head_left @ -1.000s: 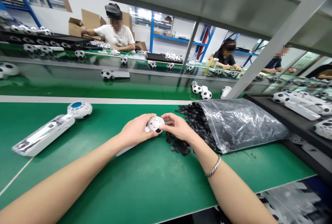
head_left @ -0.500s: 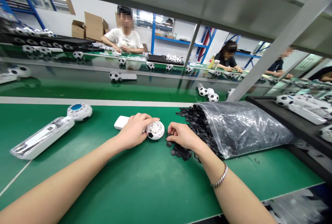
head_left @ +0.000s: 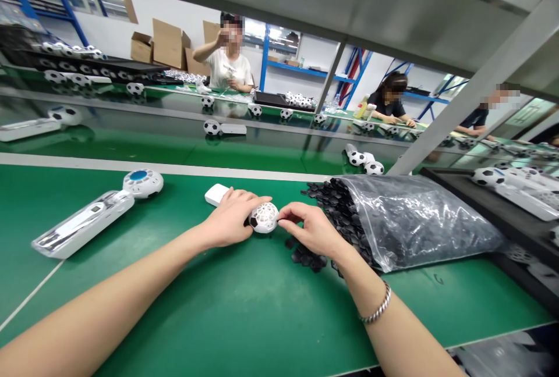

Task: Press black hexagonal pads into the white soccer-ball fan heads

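Observation:
My left hand (head_left: 230,219) is wrapped over a white handheld device with a football-shaped head (head_left: 264,217), pressing it to the green bench. The head shows a white lattice with open cells and a black patch at its left side; the white handle (head_left: 216,194) sticks out behind my fingers. My right hand (head_left: 312,230) pinches a small black piece, mostly hidden by the fingertips, at the head's right edge. Below that hand lie loose black pieces (head_left: 308,258), flat and many-sided. More of them spill from a clear plastic bag (head_left: 423,223) at right.
Another white device (head_left: 94,223) with a blue-topped head lies at left. Black trays (head_left: 519,234) with similar parts stand at right. Behind runs a dark shiny belt (head_left: 174,147) carrying football-headed devices. A slanted metal post (head_left: 471,74) rises at right. Several people sit across the line.
My right hand has moved from the loose black pieces up and left to the football head, with a black piece pinched. The left hand keeps its hold. A person opposite has raised a hand.

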`<state>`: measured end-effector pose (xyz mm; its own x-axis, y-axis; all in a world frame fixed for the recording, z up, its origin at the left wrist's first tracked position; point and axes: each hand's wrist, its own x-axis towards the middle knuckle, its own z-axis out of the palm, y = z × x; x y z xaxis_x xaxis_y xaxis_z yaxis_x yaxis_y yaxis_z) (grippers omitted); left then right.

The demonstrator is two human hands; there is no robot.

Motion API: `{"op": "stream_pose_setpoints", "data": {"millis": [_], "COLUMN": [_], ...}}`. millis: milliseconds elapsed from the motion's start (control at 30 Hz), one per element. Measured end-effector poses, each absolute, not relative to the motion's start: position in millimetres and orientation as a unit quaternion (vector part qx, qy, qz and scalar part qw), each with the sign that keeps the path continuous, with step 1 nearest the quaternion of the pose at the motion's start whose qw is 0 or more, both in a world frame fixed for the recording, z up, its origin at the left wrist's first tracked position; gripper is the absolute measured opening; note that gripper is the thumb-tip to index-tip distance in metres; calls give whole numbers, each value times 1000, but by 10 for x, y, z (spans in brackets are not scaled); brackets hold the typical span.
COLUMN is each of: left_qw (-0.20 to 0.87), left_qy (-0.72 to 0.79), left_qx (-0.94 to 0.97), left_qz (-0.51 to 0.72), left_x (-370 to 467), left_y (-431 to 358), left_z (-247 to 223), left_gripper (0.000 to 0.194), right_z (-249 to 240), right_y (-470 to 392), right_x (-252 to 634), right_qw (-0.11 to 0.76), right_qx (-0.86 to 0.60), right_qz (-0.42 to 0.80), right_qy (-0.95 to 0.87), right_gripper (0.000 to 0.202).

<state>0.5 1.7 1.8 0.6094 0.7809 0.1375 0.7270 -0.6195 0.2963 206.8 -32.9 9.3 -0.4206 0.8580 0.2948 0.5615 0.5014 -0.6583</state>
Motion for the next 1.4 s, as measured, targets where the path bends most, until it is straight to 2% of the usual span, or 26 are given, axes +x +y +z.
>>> {"op": "stream_pose_setpoints", "data": {"millis": [267,400,500,600,700,800,867,1000,1100,1233,1400], "left_qw": [135,132,128,127,131,137,145,163,173,171,229], "left_qy": [438,447,451,452,448,442,435,427,409,415,381], "left_qx": [875,868,866,864,864,864,863,859,866,863,881], "left_qz": [157,168,175,183,188,200,212,229,228,230,163], "left_x": [52,79,88,92,97,104,108,118,135,124,67], "left_y": [-12,-24,-33,-44,-55,-53,-44,-35,-56,-62,-45], "left_z": [16,1,3,7,11,21,26,22,-6,-47,-46], "left_gripper": [73,66,62,61,61,58,54,49,50,63,65], "right_z": [25,-17,-68,-130,-186,-227,-238,-191,-108,-38,-75], "right_y": [-355,-350,-329,-300,-273,-251,-239,-218,-207,-201,-213], "right_x": [2008,1963,1918,1890,1897,1908,1894,1866,1945,2141,2201], "right_qw": [328,348,366,388,400,421,422,408,375,284,166], "right_qx": [-442,-442,-443,-439,-453,-484,-472,-418,-449,-570,-620], "right_qz": [285,257,316,386,390,366,409,491,415,218,165], "right_qy": [-785,-786,-755,-713,-694,-674,-657,-646,-697,-740,-749], "right_gripper": [8,4,2,7,12,31,40,37,33,19,20]}}
